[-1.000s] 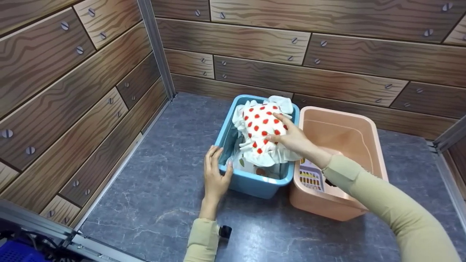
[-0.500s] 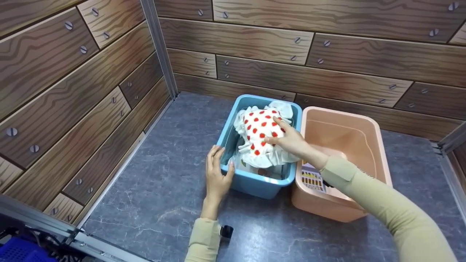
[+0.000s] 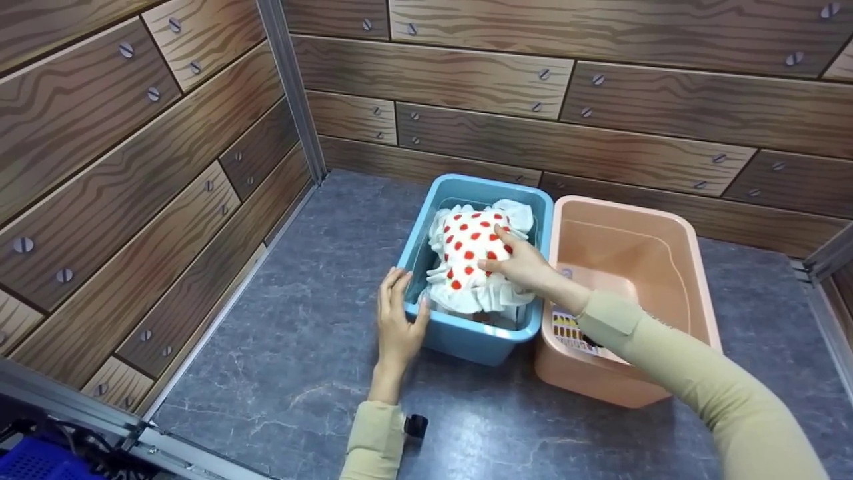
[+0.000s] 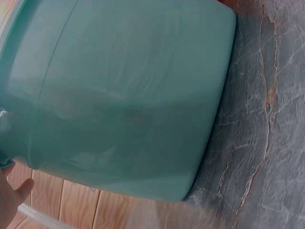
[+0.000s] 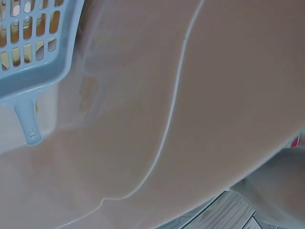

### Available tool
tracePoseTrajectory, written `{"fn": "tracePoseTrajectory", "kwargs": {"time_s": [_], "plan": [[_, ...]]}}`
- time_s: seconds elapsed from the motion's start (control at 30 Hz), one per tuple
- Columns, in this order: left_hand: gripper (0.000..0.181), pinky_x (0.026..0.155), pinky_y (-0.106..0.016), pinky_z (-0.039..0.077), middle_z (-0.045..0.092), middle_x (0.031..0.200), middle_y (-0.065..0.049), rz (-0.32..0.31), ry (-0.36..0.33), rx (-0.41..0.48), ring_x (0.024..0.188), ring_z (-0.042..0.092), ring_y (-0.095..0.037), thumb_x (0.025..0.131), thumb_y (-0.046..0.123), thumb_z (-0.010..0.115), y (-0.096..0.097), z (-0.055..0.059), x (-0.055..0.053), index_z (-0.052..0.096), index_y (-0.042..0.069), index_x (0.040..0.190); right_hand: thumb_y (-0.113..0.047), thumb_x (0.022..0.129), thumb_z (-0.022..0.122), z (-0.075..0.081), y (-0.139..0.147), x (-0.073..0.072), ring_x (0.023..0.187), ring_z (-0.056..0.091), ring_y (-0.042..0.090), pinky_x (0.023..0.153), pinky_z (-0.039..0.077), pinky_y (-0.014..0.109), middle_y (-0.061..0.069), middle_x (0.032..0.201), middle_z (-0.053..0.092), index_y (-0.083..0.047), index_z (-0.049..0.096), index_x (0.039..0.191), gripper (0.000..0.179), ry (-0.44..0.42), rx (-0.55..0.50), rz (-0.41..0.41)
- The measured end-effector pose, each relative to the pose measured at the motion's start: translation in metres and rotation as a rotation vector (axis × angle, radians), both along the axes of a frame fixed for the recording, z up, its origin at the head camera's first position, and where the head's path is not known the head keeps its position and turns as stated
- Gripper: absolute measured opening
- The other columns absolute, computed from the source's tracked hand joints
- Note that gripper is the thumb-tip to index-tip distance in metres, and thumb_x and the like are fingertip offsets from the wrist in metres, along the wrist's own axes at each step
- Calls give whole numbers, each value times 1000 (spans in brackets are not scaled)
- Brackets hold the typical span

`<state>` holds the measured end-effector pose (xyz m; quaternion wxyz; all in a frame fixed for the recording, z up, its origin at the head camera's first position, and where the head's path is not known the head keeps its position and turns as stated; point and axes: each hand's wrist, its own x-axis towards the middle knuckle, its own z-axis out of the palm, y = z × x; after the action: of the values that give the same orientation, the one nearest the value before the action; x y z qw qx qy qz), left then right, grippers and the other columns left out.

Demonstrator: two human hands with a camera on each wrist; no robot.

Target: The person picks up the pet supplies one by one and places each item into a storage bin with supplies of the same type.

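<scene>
In the head view my right hand (image 3: pixel 520 263) holds a puffy white ruffled piece, perhaps a small cushion, printed with red strawberries (image 3: pixel 470 243). The thumb and fingers are spread over its right side, and it sits inside the blue bin (image 3: pixel 546 233). Under it, whitish material shows only in part. My left hand (image 3: pixel 400 323) touches the near left corner of the bin's rim, thumb apart from the other fingers. The bin's outer wall (image 4: pixel 124 95) fills much of the left wrist view, with part of the hand (image 4: pixel 7 200) at lower left.
A peach bin (image 3: pixel 693 267) stands against the blue bin's right side, under my right forearm. In it lies a pale slotted scoop-like item (image 5: pixel 66 57) with a short handle. Wood-patterned walls (image 3: pixel 466 73) border the dark marbled surface (image 3: pixel 280 320).
My right hand has moved down and slightly nearer, lowering the strawberry-print piece deeper into the blue bin. My left hand stays at the rim corner.
</scene>
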<state>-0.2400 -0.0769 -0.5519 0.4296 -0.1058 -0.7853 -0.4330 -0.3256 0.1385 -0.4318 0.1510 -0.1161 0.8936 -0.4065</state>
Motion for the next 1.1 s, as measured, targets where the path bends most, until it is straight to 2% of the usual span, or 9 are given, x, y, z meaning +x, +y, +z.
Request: {"fn": "tracePoseTrajectory", "kwargs": {"time_s": [0.2,0.5,0.83,0.87,0.9,0.93,0.97,1.03,1.1], "plan": [[43,106,-54,37,49,135,-18,-13,-7,1,133,41,-39,88,12,64,0,1,0,55,-3,127,-28,94,66,-5,-1,0,147,15,34,118,16,48,21,160,16,-10,15,157,83,-25,0,2],[43,108,-52,36,49,136,-17,5,-21,7,133,41,-38,88,12,64,0,1,1,56,3,130,-22,95,64,-9,-9,-1,148,12,33,119,15,46,20,161,14,-7,13,157,81,-64,4,3],[44,108,-52,36,49,136,-18,-2,-20,11,133,41,-38,88,13,64,0,-1,1,56,-2,128,-17,96,62,-16,-14,-2,148,9,33,119,13,46,20,161,11,-5,11,156,80,-99,-5,5],[43,108,-53,36,49,136,-18,-2,-18,10,133,41,-38,88,13,64,0,-1,1,56,-2,128,-16,96,61,-17,-14,-2,148,8,32,119,13,46,20,161,11,-5,10,157,80,-104,-6,6],[43,107,-53,36,49,136,-18,-3,-15,9,133,41,-38,88,13,63,0,-1,1,56,-2,127,-16,96,61,-18,-14,-2,148,12,33,117,20,46,20,161,10,-5,9,157,80,-110,-10,10],[43,107,-53,36,49,136,-18,-4,-11,8,133,41,-39,88,13,63,0,-1,1,56,-3,127,-15,96,61,-18,-14,-2,147,12,33,117,22,45,19,162,9,-5,9,157,80,-116,-11,14],[43,107,-53,37,49,136,-18,-6,-8,6,133,41,-39,88,12,63,0,0,1,56,-3,127,-15,96,61,-19,-14,-2,143,23,34,111,31,44,19,162,9,-5,8,157,81,-125,-15,18],[43,106,-54,37,49,136,-18,-9,-4,4,133,41,-39,88,13,63,0,0,1,55,-3,127,-13,96,60,-20,-15,-2,129,38,33,93,45,39,19,162,9,-6,7,157,81,-137,-19,25],[43,105,-55,38,49,136,-17,-9,-5,4,133,41,-39,88,13,63,0,1,1,55,-3,127,-11,96,59,-21,-15,-2,99,50,27,70,46,32,20,162,9,-6,5,157,81,-152,-27,32]]}}
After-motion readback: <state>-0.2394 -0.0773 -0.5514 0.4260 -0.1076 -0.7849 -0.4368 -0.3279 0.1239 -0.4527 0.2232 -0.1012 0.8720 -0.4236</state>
